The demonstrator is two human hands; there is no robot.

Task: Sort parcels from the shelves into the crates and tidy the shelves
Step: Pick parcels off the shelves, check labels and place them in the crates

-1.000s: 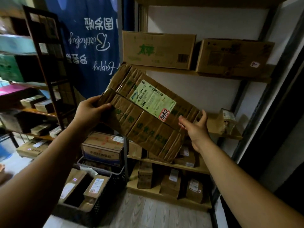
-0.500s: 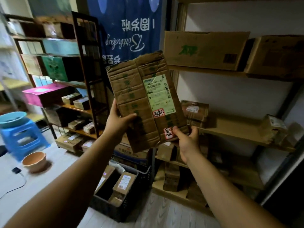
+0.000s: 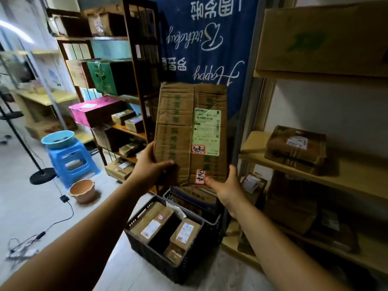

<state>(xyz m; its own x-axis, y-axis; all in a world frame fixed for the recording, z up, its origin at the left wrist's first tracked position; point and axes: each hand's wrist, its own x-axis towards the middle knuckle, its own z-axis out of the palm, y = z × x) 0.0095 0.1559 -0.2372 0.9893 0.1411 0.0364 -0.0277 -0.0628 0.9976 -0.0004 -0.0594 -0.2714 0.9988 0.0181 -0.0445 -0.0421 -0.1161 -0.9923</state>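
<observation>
I hold a flat, creased cardboard parcel upright in front of me; it bears a pale green shipping label and two red-edged stickers. My left hand grips its lower left edge. My right hand holds its lower right corner, thumb by the lower sticker. Directly below stands a black plastic crate on the floor with several small parcels in it. A second crate with a box in it sits just behind that one. The wooden shelves on the right carry more parcels.
A dark rack at the left holds green, pink and brown boxes. A blue stool with a basin, an orange bowl, a lamp stand base and cables lie on the floor at left. A blue banner hangs behind.
The parcel has turned from tilted to upright and come away from the right shelves toward the left, over the crates. My view has swung left. Both hands now grip its lower end.
</observation>
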